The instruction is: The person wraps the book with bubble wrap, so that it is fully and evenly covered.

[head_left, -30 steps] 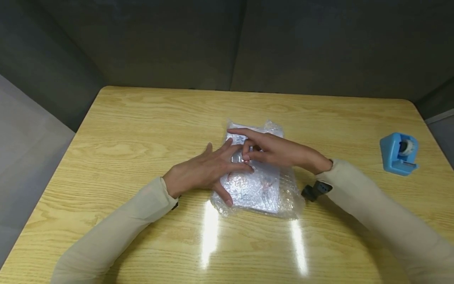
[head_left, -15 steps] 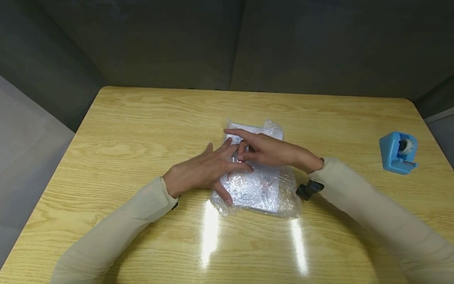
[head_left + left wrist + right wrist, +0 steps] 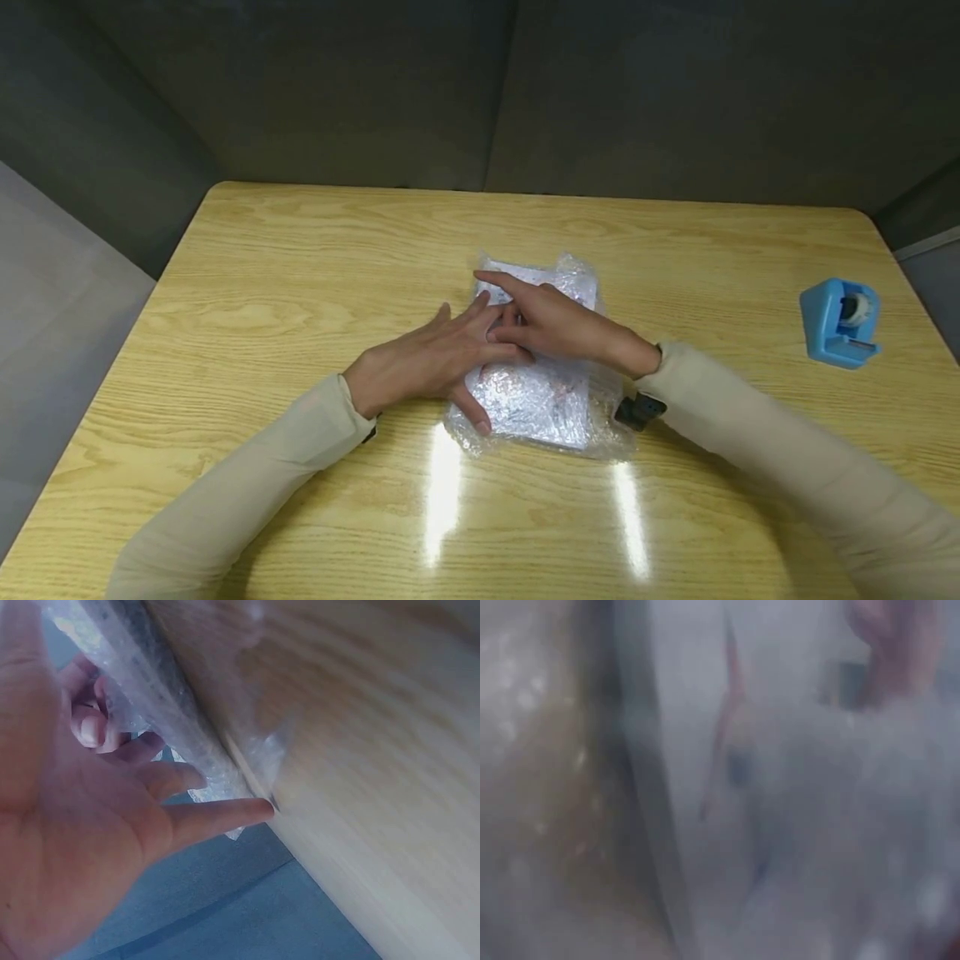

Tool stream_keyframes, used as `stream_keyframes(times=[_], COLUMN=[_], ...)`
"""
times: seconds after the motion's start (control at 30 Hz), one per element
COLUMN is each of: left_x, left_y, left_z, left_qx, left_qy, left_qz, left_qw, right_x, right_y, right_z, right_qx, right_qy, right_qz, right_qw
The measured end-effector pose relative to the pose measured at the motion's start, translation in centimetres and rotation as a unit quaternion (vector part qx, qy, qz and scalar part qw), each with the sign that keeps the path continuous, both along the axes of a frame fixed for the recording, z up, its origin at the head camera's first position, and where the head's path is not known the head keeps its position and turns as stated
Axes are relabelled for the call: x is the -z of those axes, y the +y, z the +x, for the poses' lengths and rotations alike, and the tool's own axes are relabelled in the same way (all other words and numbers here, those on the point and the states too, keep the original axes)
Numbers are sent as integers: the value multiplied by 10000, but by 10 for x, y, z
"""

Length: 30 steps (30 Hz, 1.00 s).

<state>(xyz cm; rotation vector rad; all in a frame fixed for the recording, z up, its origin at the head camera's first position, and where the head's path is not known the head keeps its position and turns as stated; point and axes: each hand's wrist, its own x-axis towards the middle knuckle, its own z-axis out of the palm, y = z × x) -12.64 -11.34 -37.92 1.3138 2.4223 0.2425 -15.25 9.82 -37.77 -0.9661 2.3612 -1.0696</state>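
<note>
A flat, book-like packet [image 3: 532, 408] in clear bubble wrap lies at the middle of the wooden table. My left hand [image 3: 431, 358] rests on its left part with the fingers spread wide. Over its upper middle, my right hand [image 3: 562, 321] touches the packet between the left fingers, its index finger stretched out and other fingers bent under. Whatever lies beneath those right fingertips is hidden. In the left wrist view, the left palm [image 3: 90, 817] is beside the edge of the wrapped packet [image 3: 172, 697]. The right wrist view is a blurred close-up of the packet [image 3: 697, 825].
On the right side of the wooden table [image 3: 300, 250] stands a blue tape dispenser [image 3: 840, 325] with a roll of tape in it. Dark panels [image 3: 360, 92] rise behind the far edge. Loose wrap [image 3: 611, 425] sticks out at the packet's right side.
My right hand has slid a little to the left across the packet, and its thumb now reaches farther between the left fingers. The left hand and the packet have stayed in place.
</note>
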Motion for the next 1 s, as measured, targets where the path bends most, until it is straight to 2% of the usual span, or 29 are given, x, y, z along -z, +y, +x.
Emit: stream_keyframes(times=[0.4,0.7,0.83,1.0], left_x=[-1,0,0,-1], left_y=[-1,-2,-3,-2], left_z=[1,1,2,2], left_qx=[22,-38,-23,-22], left_qy=[86,38,102,-9], left_qz=[64,86,132,98], left_qw=[9999,9999,9999,9999], right_x=[2,-1,-3,-7], right_y=[-10,-18,-21,-23], right_z=[2,-1,-2,-4], right_qx=[583,1075,1144,1110], right_qy=[89,-138,-256,-264], right_qz=[651,1351,1560,1941], right_qw=[9961,9849,9808,9743])
